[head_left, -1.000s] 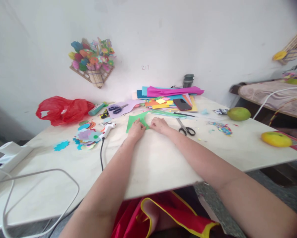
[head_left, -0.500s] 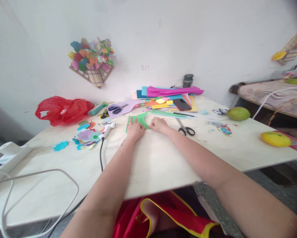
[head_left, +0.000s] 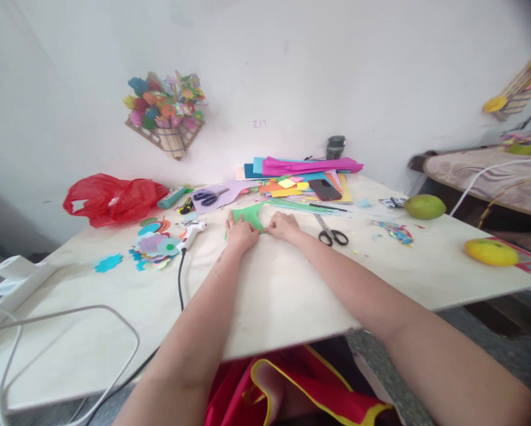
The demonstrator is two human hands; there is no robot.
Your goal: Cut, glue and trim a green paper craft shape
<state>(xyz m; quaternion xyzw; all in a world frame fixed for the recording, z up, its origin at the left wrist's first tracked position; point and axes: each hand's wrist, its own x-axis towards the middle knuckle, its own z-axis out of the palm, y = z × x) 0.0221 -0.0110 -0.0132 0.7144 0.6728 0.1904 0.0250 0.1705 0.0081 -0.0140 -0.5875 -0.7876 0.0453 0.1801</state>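
Note:
A green sheet [head_left: 251,214] with a curved right edge lies on the table. My left hand [head_left: 242,232] rests on it with the fingers apart, pressing it flat. At its lower right corner, my right hand [head_left: 282,226] has its fingers closed; what is between them is too small to make out. A white glue gun [head_left: 191,235] with a black cord lies to the left of my left hand. Black-handled scissors [head_left: 331,232] lie to the right of my right hand.
Paper cut-outs [head_left: 155,245] and a red plastic bag [head_left: 115,198] are at the left. Coloured sheets [head_left: 310,167] and a phone [head_left: 324,190] lie at the back. A green fruit [head_left: 424,206] and a yellow fruit [head_left: 491,252] are at the right. A white cable crosses the front left.
The view has shifted slightly. Both hands stay at the green sheet, and the right fingers have moved a little at its lower right corner.

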